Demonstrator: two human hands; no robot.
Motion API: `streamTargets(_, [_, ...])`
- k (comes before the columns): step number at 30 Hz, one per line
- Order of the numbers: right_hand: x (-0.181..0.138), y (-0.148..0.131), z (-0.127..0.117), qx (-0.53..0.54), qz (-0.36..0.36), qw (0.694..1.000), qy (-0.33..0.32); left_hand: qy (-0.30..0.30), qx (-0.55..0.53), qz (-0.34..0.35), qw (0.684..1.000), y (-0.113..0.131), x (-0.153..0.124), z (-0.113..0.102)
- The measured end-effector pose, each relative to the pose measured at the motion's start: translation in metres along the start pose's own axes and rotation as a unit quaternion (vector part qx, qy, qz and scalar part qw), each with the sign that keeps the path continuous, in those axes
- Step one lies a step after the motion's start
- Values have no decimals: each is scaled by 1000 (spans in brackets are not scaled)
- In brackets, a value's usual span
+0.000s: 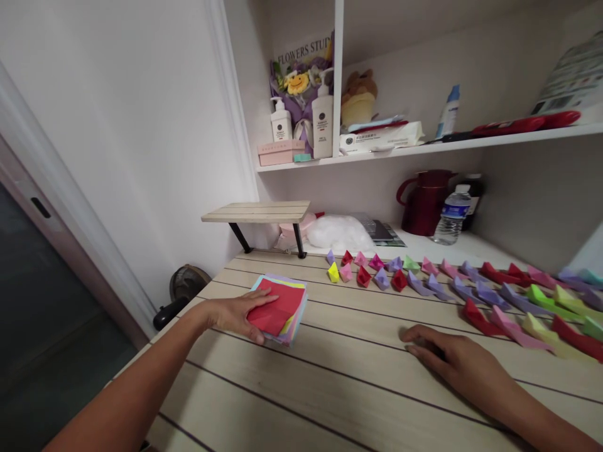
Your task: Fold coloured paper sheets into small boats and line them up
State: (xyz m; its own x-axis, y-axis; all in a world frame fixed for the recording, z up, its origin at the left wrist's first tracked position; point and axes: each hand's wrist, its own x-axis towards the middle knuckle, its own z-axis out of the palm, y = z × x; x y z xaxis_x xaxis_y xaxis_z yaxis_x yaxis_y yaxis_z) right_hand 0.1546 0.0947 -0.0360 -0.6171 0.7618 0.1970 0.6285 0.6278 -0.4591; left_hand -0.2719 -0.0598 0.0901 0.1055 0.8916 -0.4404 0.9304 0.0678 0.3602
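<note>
My left hand (242, 316) rests on the left edge of a stack of coloured paper squares, its fingers stretched out over the top red sheet (277, 306). Yellow, pink and light blue edges (294, 333) show beneath that sheet. To the right, my right hand (440, 351) lies on the tabletop, loosely curved, with a gap between thumb and fingers and nothing seen in it. Beyond and beside it stand rows of small folded paper boats (381, 279) in red, pink, purple, yellow and green. A larger pink boat (516, 328) is among those nearest my right hand.
The slatted wooden table (325, 389) carries a small raised shelf (257, 212) at its back left. Behind are a dark red jug (426, 201), a water bottle (453, 216) and a white plastic bag (342, 232). Overhead, a white shelf (499, 139) holds pump bottles and packets.
</note>
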Motion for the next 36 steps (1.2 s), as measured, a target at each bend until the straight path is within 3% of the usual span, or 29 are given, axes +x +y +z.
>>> streamTargets(11, [0,-6,-1,-9,2,1000,8,-23,8,-24,999,13,-6,-9])
streamTargets(27, [2,-8,-4,-5,2,1000,2,-34,-1,-11,999,8,-6,-12])
streamTargets(32, [2,-10,-5,0,5,1000,12,-11,4,10,1000,7,-8,-9])
streamTargets(36, [1,-12,-6,3,5,1000,8,56,28,20,998,15,-10,-6])
